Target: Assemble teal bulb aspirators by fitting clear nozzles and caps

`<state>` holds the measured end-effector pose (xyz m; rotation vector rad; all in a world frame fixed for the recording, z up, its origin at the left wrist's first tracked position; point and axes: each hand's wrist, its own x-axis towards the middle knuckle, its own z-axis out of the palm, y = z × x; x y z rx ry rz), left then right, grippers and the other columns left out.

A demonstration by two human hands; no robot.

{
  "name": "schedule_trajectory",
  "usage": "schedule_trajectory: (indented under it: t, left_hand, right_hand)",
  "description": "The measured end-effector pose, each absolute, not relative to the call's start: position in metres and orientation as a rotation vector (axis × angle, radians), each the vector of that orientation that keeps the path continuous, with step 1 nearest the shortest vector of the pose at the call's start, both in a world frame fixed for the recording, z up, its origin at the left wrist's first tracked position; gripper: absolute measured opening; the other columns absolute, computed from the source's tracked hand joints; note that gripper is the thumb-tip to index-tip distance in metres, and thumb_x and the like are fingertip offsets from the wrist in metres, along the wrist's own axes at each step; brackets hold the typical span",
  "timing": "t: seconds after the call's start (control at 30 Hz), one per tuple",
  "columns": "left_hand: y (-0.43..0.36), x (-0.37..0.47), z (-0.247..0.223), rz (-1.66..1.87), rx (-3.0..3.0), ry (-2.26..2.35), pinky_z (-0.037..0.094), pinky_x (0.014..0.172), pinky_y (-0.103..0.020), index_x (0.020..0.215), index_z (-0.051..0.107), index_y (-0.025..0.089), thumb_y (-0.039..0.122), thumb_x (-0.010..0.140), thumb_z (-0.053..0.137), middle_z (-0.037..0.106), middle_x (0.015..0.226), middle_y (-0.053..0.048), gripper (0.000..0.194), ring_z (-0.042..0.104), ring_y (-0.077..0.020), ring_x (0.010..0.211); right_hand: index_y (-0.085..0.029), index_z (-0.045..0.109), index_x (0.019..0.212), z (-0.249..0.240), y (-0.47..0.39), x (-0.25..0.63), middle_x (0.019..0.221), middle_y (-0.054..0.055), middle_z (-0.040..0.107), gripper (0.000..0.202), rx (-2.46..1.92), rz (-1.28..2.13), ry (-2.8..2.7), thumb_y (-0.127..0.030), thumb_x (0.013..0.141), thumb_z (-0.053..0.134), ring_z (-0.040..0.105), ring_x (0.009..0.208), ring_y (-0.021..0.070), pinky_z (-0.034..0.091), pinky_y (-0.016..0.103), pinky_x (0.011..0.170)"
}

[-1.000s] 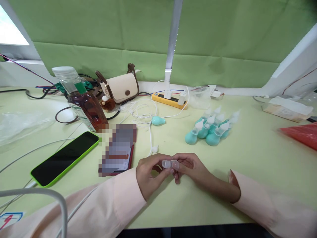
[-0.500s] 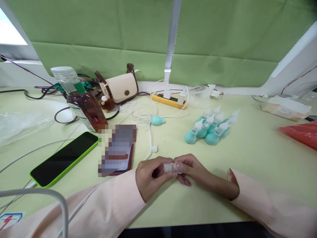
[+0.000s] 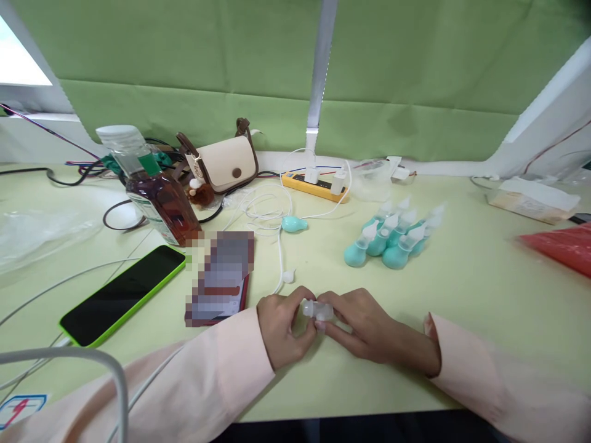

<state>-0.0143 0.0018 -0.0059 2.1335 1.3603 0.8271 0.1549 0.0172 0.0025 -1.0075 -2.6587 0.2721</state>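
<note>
Near the table's front edge, my left hand [image 3: 287, 326] and my right hand [image 3: 364, 323] pinch a small clear plastic piece [image 3: 318, 310] between thumbs and fingers. The piece lies sideways, its narrower end toward my left hand. Beyond the hands, a small white tip [image 3: 289, 276] rests beside a white cable. Farther back lies a single teal bulb [image 3: 294, 224]. Several teal bulbs with clear pointed tops [image 3: 396, 256] stand grouped to the right.
A red phone [image 3: 220, 280], a green-edged phone [image 3: 122, 295] and a tilted bottle of dark liquid [image 3: 161, 200] are at the left. Behind are a cream bag [image 3: 226, 163] and a yellow power strip [image 3: 314, 186]. Red plastic [image 3: 561, 246] lies right.
The clear piece has turned slightly and shifted a little left. My right fingers have moved from over its end to its right side, and my left fingers have bent more around it.
</note>
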Motion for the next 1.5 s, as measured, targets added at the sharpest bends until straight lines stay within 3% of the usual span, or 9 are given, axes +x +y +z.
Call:
schedule_trajectory:
  t: [0.17,0.47,0.6,0.77,0.97,1.17,1.37,1.5]
  left_hand:
    - [0.004,-0.015,-0.008,0.814,2.221,1.414,0.024,0.039,-0.02,0.081,0.052,0.018,0.026,0.066,0.045,0.027,0.041,0.008,0.019,0.031,-0.0095,0.035]
    - [0.005,-0.019,-0.003,0.685,2.383,1.314,0.029,0.039,-0.02,0.087,0.049,0.017,0.033,0.08,0.033,0.036,0.039,0.006,0.024,0.041,-0.0125,0.035]
    - [0.004,-0.019,-0.001,0.611,2.496,1.321,0.029,0.039,-0.021,0.09,0.047,0.016,0.046,0.076,0.04,0.042,0.04,0.006,0.034,0.046,-0.0147,0.037]
    - [0.005,-0.02,-0.004,0.518,2.581,1.375,0.031,0.04,-0.021,0.087,0.048,0.018,0.055,0.079,0.03,0.049,0.042,0.004,0.042,0.051,-0.0149,0.04]
    - [0.005,-0.021,-0.005,0.474,2.597,1.39,0.03,0.041,-0.022,0.084,0.052,0.018,0.059,0.078,0.025,0.054,0.045,0.001,0.049,0.054,-0.0164,0.043]
    - [0.008,-0.021,-0.011,0.494,2.562,1.372,0.03,0.042,-0.021,0.08,0.054,0.019,0.062,0.073,0.033,0.056,0.048,0.001,0.048,0.053,-0.0147,0.044]
    - [0.007,-0.025,-0.006,0.747,2.401,1.159,0.035,0.045,-0.019,0.087,0.054,0.018,0.056,0.071,0.046,0.054,0.054,0.003,0.042,0.048,-0.0098,0.045]
    - [0.004,-0.025,-0.002,0.988,2.342,1.122,0.041,0.054,-0.024,0.091,0.053,0.015,0.04,0.079,0.041,0.054,0.061,-0.001,0.03,0.049,-0.0119,0.055]
  right_hand:
    - [-0.014,0.05,0.092,-0.001,0.024,0.156,0.054,0.002,0.057,0.037,-1.027,-0.183,-2.682,-0.041,0.087,0.026,0.049,0.044,0.0129,0.016,0.024,0.045]
    - [-0.017,0.05,0.093,-0.005,0.028,0.158,0.052,0.0,0.057,0.033,-0.937,-0.319,-2.681,-0.039,0.088,0.026,0.051,0.044,0.0131,0.014,0.025,0.044]
    - [-0.017,0.051,0.093,-0.001,0.029,0.16,0.053,0.0,0.058,0.037,-0.923,-0.238,-2.676,-0.042,0.088,0.024,0.052,0.046,0.0126,0.017,0.025,0.045]
    - [-0.015,0.051,0.097,0.004,0.03,0.162,0.056,0.003,0.059,0.04,-0.946,-0.049,-2.798,-0.043,0.088,0.023,0.053,0.05,0.0135,0.021,0.024,0.047]
    - [-0.016,0.049,0.099,0.003,0.031,0.162,0.061,0.004,0.06,0.038,-0.974,0.083,-2.869,-0.042,0.087,0.025,0.052,0.052,0.0135,0.023,0.024,0.048]
    - [-0.018,0.05,0.089,0.009,0.031,0.161,0.061,0.001,0.057,0.032,-0.99,0.303,-2.859,-0.043,0.086,0.03,0.047,0.052,0.012,0.024,0.023,0.05]
    - [-0.016,0.045,0.069,0.013,0.029,0.164,0.05,-0.005,0.037,0.029,-0.873,0.699,-2.662,-0.039,0.084,0.037,0.033,0.046,0.0064,0.025,0.019,0.047]
    - [-0.016,0.042,0.062,0.01,0.026,0.163,0.05,-0.005,0.033,0.026,-0.907,0.571,-2.543,-0.032,0.083,0.037,0.03,0.046,0.0067,0.025,0.02,0.049]
